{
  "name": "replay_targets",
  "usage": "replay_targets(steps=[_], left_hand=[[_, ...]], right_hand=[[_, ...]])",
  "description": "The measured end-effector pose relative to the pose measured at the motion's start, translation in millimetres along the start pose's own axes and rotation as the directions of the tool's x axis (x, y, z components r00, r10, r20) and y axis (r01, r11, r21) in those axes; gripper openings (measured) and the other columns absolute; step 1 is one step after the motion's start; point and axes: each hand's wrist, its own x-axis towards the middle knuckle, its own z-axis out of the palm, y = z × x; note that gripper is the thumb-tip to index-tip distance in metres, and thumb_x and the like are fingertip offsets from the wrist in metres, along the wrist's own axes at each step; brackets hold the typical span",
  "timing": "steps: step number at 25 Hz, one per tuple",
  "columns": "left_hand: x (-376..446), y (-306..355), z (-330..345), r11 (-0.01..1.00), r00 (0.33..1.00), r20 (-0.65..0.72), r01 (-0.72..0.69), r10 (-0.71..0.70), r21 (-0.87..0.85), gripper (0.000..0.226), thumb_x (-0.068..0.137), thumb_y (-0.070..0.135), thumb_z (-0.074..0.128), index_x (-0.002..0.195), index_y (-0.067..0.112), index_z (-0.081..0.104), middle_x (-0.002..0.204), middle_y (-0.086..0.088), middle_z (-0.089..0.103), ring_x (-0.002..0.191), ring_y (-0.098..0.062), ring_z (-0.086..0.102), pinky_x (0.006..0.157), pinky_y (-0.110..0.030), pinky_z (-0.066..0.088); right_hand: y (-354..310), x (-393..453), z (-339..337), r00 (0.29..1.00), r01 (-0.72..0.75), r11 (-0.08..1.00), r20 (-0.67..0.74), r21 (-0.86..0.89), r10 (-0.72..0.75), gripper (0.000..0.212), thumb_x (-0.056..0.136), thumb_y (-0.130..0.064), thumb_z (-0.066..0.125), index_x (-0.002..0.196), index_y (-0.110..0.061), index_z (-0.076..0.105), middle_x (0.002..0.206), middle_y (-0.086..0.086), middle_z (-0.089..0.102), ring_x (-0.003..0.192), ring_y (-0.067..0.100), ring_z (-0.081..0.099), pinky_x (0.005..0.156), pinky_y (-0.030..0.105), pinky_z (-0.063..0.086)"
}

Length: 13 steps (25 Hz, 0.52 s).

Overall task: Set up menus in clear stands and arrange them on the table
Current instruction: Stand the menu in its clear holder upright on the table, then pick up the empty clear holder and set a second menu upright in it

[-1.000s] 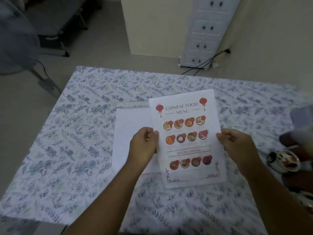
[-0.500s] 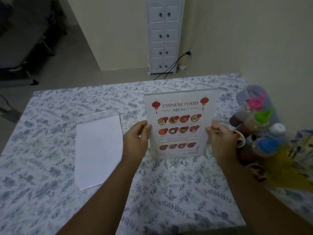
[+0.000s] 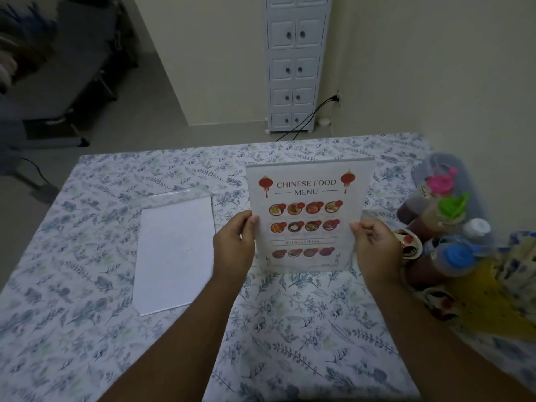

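Fingers [image 3: 251,221] of both hands pinch the menu stand [image 3: 309,214] by its side edges, left hand [image 3: 233,250] and right hand [image 3: 375,250] closed on it, holding it upright with its base at the tablecloth [image 3: 290,329]. She seems to be placing it; next, let go cleanly, then tackle the flat stand [image 3: 175,253] lying beside, clear of the bottles [image 3: 441,216].

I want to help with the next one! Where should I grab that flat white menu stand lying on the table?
The flat stand lies face down beside the upright menu, with its clear foot at the far end. Probably best to take its long side edges, one hand coming in from each side, as the left hand and right hand hold the upright one. Flat sheets offer little else to grip.
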Motion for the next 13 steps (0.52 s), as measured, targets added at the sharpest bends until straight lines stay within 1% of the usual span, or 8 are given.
replay_targets(steps=[2, 3, 4, 6, 7, 8, 11, 13], left_hand=[[-2, 5, -1, 1.000, 1.000, 0.006, 0.002, -0.002, 0.008, 0.021, 0.104, 0.028, 0.058, 0.114, 0.021, 0.075, 0.102, 0.020, 0.075, 0.099, 0.000, 0.072, 0.089, -0.030, 0.063], [-4, 7, -4, 1.000, 1.000, 0.016, 0.001, -0.001, 0.019, 0.022, 0.104, 0.029, 0.057, 0.115, 0.022, 0.075, 0.103, 0.020, 0.075, 0.099, 0.003, 0.071, 0.091, -0.030, 0.063], [-8, 8, -8, 1.000, 1.000, 0.027, -0.003, 0.002, 0.030, 0.024, 0.104, 0.031, 0.056, 0.118, 0.023, 0.074, 0.108, 0.018, 0.075, 0.103, 0.005, 0.069, 0.093, -0.030, 0.061], [-19, 3, -20, 0.997, 0.999, 0.038, -0.014, 0.011, 0.082, 0.033, 0.105, 0.037, 0.054, 0.131, 0.025, 0.069, 0.129, 0.012, 0.072, 0.120, -0.001, 0.064, 0.104, -0.032, 0.054], [-24, -3, -28, 0.992, 0.999, 0.032, -0.018, 0.014, 0.126, 0.037, 0.105, 0.039, 0.052, 0.137, 0.025, 0.065, 0.138, 0.009, 0.067, 0.128, -0.005, 0.060, 0.109, -0.032, 0.049], [-30, -9, -37, 0.984, 1.000, 0.019, -0.018, 0.015, 0.176, 0.040, 0.105, 0.039, 0.052, 0.141, 0.024, 0.063, 0.144, 0.008, 0.064, 0.133, -0.007, 0.056, 0.112, -0.030, 0.045], [-45, -35, -74, 0.950, 1.000, -0.025, -0.004, 0.012, 0.313, 0.045, 0.105, 0.037, 0.051, 0.147, 0.021, 0.057, 0.154, 0.003, 0.056, 0.146, -0.012, 0.046, 0.119, -0.027, 0.033], [-48, -53, -101, 0.907, 0.999, -0.046, 0.037, -0.020, 0.419, 0.051, 0.106, 0.037, 0.050, 0.154, 0.019, 0.049, 0.162, 0.002, 0.047, 0.155, -0.014, 0.033, 0.127, -0.032, 0.025]], right_hand=[[-5, -4, -7, 0.999, 0.007, 0.999, 0.054, -0.048, -0.004, 0.017, 0.093, -0.020, 0.065, 0.108, -0.013, 0.071, 0.089, -0.009, 0.071, 0.083, 0.010, 0.071, 0.059, 0.013, 0.055], [-8, -10, -12, 0.998, 0.014, 0.997, 0.069, -0.079, -0.009, 0.025, 0.094, -0.023, 0.064, 0.117, -0.015, 0.069, 0.097, -0.008, 0.071, 0.089, 0.008, 0.070, 0.062, 0.013, 0.054], [-9, -18, -16, 0.998, 0.029, 0.993, 0.058, -0.115, -0.022, 0.031, 0.094, -0.026, 0.063, 0.124, -0.018, 0.065, 0.107, -0.007, 0.069, 0.095, 0.009, 0.068, 0.070, 0.018, 0.055], [-9, -42, -21, 0.993, 0.122, 0.967, 0.036, -0.223, -0.117, 0.031, 0.094, -0.030, 0.062, 0.124, -0.021, 0.063, 0.118, -0.003, 0.065, 0.103, 0.016, 0.064, 0.079, 0.037, 0.058], [-9, -56, -17, 0.980, 0.195, 0.939, 0.086, -0.283, -0.178, 0.029, 0.094, -0.031, 0.061, 0.121, -0.022, 0.063, 0.119, -0.002, 0.064, 0.106, 0.018, 0.062, 0.082, 0.043, 0.058], [-8, -70, -9, 0.957, 0.277, 0.904, 0.178, -0.325, -0.229, 0.027, 0.094, -0.033, 0.060, 0.119, -0.022, 0.064, 0.119, -0.003, 0.064, 0.108, 0.018, 0.060, 0.086, 0.044, 0.056], [-8, -101, 43, 0.813, 0.498, 0.800, 0.501, -0.335, -0.297, 0.036, 0.096, -0.040, 0.055, 0.127, -0.023, 0.063, 0.128, -0.003, 0.063, 0.120, 0.012, 0.054, 0.100, 0.036, 0.047], [-6, -111, 87, 0.693, 0.602, 0.735, 0.662, -0.314, -0.285, 0.049, 0.095, -0.044, 0.050, 0.138, -0.021, 0.055, 0.142, -0.003, 0.055, 0.134, 0.013, 0.045, 0.109, 0.032, 0.037]])
